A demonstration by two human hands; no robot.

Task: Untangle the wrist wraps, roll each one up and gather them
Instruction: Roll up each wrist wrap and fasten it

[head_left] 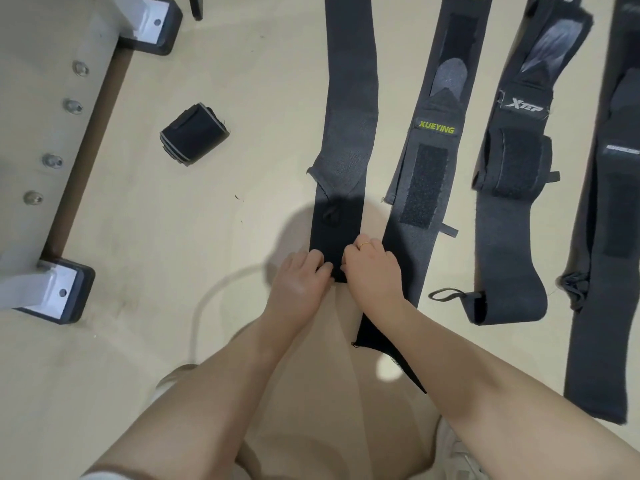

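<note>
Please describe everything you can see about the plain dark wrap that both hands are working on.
The plain dark wrap is a long band of grey-black, elastic-looking fabric lying flat on the beige floor, running away from the person. A short dark loop sits on it near a diagonal fold. At its near end, the left hand and the right hand pinch the edge with curled fingers.
</note>
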